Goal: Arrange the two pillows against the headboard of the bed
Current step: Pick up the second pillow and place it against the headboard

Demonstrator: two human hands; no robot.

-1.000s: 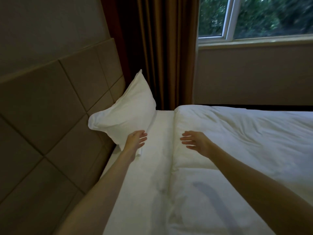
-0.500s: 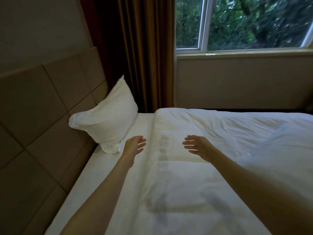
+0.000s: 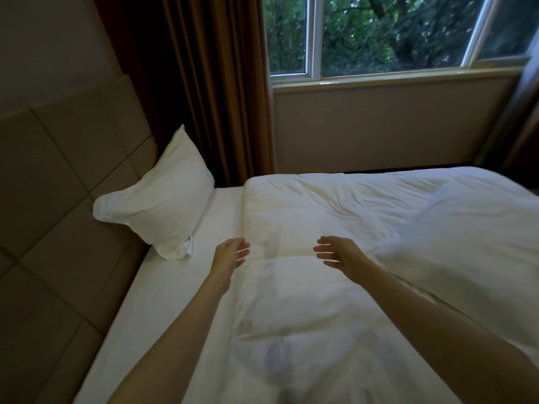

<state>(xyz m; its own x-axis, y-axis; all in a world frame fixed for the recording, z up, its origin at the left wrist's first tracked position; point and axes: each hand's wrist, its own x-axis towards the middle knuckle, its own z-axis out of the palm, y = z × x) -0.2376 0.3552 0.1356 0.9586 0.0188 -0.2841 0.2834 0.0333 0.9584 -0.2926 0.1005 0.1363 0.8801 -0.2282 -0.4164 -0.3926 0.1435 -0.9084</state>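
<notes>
One white pillow [image 3: 163, 199] leans upright against the tan padded headboard [image 3: 58, 199] at the far end of the bed, near the curtain. My left hand [image 3: 232, 252] hovers open over the sheet, a little to the right of the pillow's lower corner and not touching it. Over the folded edge of the white duvet [image 3: 379, 228], my right hand [image 3: 338, 253] is open too, palm turned inward. Both hands hold nothing. A second pillow is not in view.
A strip of bare white sheet [image 3: 163, 301] runs along the headboard below the pillow. Brown curtains [image 3: 210, 88] hang behind the bed's far corner. A window [image 3: 393, 33] and a beige wall lie beyond the bed.
My left hand has let go of the pillow and drawn away to the right. The pillow stays leaning on the headboard. My view has swung rightward toward the duvet.
</notes>
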